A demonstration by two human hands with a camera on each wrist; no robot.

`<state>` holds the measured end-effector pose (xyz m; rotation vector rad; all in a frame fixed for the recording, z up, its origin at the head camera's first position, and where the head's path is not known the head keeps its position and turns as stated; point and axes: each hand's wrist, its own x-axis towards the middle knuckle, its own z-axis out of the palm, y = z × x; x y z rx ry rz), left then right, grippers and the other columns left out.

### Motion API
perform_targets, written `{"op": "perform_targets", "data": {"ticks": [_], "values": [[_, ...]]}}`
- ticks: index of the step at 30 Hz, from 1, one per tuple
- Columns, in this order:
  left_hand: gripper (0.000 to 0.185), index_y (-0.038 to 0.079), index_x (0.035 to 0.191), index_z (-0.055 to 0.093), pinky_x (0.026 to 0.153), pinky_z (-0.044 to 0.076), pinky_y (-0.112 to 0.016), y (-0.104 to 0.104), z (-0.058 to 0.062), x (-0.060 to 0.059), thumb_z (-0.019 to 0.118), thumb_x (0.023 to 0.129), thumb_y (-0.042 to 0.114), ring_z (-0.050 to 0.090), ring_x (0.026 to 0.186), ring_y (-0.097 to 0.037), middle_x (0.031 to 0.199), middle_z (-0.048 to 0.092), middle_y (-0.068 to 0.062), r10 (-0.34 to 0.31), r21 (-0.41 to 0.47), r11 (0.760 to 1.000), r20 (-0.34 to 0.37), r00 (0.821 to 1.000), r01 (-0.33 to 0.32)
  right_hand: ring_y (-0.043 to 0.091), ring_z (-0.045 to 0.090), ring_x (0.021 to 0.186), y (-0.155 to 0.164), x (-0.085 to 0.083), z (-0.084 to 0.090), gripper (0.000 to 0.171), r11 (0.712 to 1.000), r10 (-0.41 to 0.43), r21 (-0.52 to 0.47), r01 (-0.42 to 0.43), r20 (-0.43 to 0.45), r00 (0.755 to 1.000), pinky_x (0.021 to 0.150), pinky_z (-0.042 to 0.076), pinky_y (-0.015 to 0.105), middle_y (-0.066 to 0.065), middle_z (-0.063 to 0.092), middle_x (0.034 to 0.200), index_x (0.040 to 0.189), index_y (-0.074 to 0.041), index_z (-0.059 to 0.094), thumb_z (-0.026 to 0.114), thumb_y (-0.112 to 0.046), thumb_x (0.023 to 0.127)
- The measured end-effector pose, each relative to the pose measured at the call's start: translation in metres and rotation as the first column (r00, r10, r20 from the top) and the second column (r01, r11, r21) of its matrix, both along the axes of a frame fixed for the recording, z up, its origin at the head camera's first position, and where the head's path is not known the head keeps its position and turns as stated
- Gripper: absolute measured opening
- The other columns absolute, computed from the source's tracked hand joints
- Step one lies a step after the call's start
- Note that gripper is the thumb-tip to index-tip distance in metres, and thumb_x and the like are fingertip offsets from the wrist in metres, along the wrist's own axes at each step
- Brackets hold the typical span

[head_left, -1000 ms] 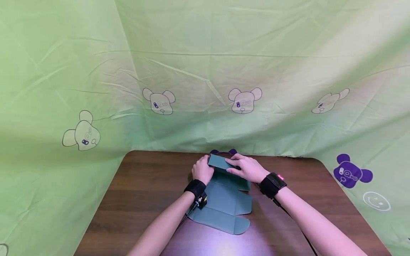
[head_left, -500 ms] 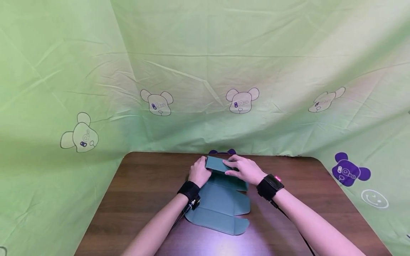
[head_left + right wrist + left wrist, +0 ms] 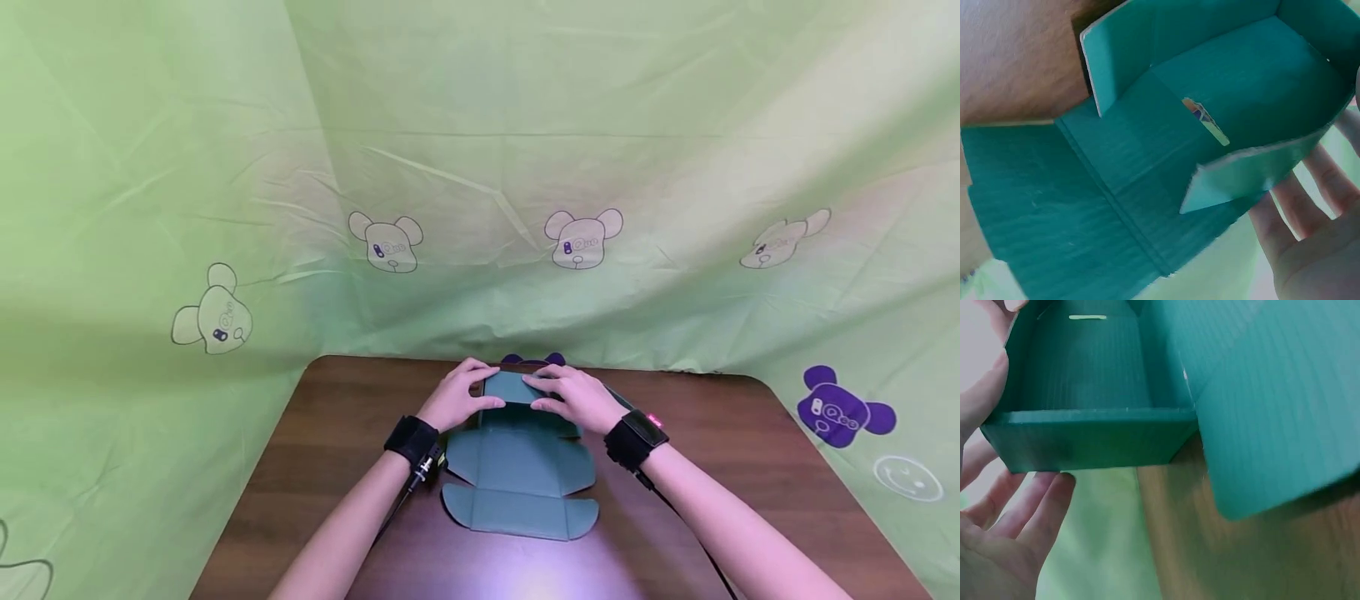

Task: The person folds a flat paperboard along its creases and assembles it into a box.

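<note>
A teal cardboard box, partly folded, lies near the table's far side, its lid panel and side flaps spread toward me. Its tray part stands on edge at the back. My left hand grips the tray's left end, thumb on the near edge and fingers over the far one. At the tray's right part, my right hand holds it the same way. The left wrist view has the left end wall standing up. In the right wrist view the right end panel is folded out, beside a small standing flap.
The brown wooden table reaches to a green printed curtain just behind the box. Black bands with cables sit on both wrists, the cables trailing along the forearms.
My left hand has shifted from the tray's far left corner to a grip across its left end, thumb now on the near edge. The box has turned slightly; the right hand keeps its hold.
</note>
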<state>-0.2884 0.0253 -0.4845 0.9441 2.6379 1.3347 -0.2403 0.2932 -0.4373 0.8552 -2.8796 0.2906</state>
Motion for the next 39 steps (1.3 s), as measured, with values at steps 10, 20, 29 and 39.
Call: {"op": "perform_targets", "data": {"ticks": [10, 20, 29, 39], "values": [[0.06, 0.02, 0.138, 0.06, 0.095, 0.05, -0.039, -0.012, 0.007, 0.0, 0.08, 0.082, 0.034, 0.054, 0.118, -0.02, 0.131, 0.056, -0.001, 0.055, 0.08, 0.995, 0.076, 0.996, -0.061, 0.03, 0.058, 0.119, 0.043, 0.01, -0.006, 0.047, 0.995, -0.071, -0.073, 0.064, -0.101, 0.992, 0.097, 0.048, 0.049, 0.01, 0.065, 0.127, 0.13, -0.017, 0.067, 0.074, -0.036, 0.088], [0.061, 0.019, 0.135, 0.061, 0.095, 0.054, -0.04, -0.011, 0.013, -0.003, 0.084, 0.08, 0.031, 0.059, 0.117, -0.024, 0.132, 0.057, -0.004, 0.082, 0.052, 0.995, 0.132, 0.988, -0.089, 0.044, 0.039, 0.132, 0.037, 0.011, -0.021, 0.031, 0.996, 0.003, 0.08, 0.025, -0.331, 0.944, 0.105, 0.034, 0.06, 0.022, 0.05, 0.14, 0.11, -0.016, 0.077, 0.08, -0.031, 0.083], [0.061, 0.018, 0.136, 0.06, 0.095, 0.053, -0.041, -0.009, 0.012, 0.002, 0.083, 0.081, 0.031, 0.059, 0.116, -0.025, 0.134, 0.056, -0.005, 0.114, 0.036, 0.992, 0.13, 0.985, -0.12, 0.046, 0.031, 0.14, 0.03, 0.017, -0.027, 0.029, 0.993, -0.052, 0.075, 0.093, -0.428, 0.902, 0.107, 0.034, 0.062, 0.025, 0.044, 0.146, 0.114, -0.012, 0.075, 0.071, -0.01, 0.086], [0.063, 0.018, 0.136, 0.06, 0.098, 0.05, -0.046, -0.003, 0.015, 0.002, 0.083, 0.08, 0.036, 0.055, 0.121, -0.027, 0.134, 0.056, -0.004, 0.166, 0.015, 0.986, 0.086, 0.982, -0.168, 0.026, 0.066, 0.085, 0.021, 0.022, -0.042, 0.024, 0.893, -0.4, -0.244, 0.379, -0.041, 0.916, 0.071, 0.055, 0.047, 0.009, 0.07, 0.1, 0.111, -0.005, 0.072, 0.061, -0.009, 0.09]]}}
